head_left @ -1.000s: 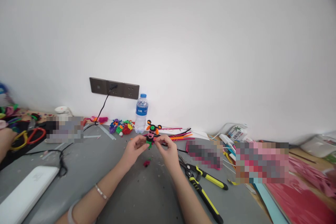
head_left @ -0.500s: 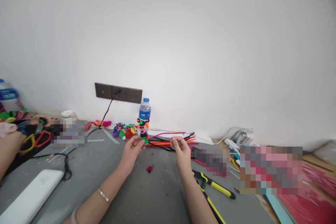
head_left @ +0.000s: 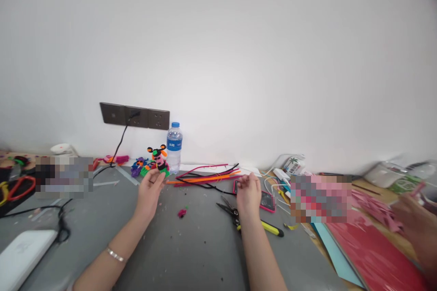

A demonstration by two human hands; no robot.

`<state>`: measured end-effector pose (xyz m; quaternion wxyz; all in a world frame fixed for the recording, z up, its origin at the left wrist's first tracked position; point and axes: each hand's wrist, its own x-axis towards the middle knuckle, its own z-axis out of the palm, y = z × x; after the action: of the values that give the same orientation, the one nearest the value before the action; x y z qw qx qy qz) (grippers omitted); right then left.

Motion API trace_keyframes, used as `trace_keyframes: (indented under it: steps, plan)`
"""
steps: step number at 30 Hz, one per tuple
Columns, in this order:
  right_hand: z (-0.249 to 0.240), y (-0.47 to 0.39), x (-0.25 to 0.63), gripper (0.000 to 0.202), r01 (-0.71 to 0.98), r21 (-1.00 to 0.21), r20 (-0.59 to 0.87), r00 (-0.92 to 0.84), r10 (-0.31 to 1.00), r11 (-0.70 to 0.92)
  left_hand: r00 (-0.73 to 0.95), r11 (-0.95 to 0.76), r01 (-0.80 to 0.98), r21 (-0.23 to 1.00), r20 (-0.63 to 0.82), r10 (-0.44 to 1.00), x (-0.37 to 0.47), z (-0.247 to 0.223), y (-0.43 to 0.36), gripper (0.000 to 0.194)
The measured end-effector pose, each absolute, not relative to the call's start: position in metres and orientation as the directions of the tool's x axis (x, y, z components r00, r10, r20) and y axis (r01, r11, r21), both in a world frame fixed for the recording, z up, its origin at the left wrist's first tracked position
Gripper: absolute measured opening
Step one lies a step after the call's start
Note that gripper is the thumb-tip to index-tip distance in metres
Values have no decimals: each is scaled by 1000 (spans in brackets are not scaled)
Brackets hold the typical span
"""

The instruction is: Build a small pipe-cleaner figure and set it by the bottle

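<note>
A small pipe cleaner figure, pink, black, green and orange with round black ears, is pinched at its green base by my left hand. Behind it stands a water bottle. My right hand is raised in front of the phone, its fingers curled together; anything in them is too small to make out. Between the hands lie loose pipe cleaners in orange, black and magenta. Yellow-and-black pliers rest partly hidden behind my right forearm. A small magenta tuft lies on the grey mat.
More colourful pipe cleaner pieces sit beside the figure. A black cable hangs from the wall socket. A white power bank is at the near left. Red sheets and another person's hand are at right.
The view has turned right. My left hand still holds the figure, which tilts more. My right hand has moved right, nearer the phone. Another person's hand left at left; one appears at right.
</note>
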<state>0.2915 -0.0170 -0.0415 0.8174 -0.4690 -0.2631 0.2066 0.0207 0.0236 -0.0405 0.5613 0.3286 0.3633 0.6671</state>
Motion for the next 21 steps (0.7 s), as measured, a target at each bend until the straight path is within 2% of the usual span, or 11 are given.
trace_keyframes:
  steps: [5,9,12,15,17,21]
  plan:
    - [-42,-11,251,50,-83,-905,305,556,773,417,-103,-74,-449,891,31,994,22,-45,23,38]
    - [-50,-12,216,44,-15,-929,338,380,861,371,-102,-72,-443,894,29,994,22,-48,25,40]
    - [-56,-16,202,15,81,-920,387,337,858,383,-80,-61,-419,906,30,996,25,-46,23,39]
    - [-56,-20,199,22,323,-841,523,280,805,435,-26,-38,-396,918,30,999,29,-43,19,40]
    - [-53,-22,201,19,452,-768,593,236,769,454,37,-15,-353,936,30,999,31,-43,15,39]
    - [-44,-25,203,3,508,-732,619,217,755,454,145,-19,-251,968,57,988,31,-47,13,39]
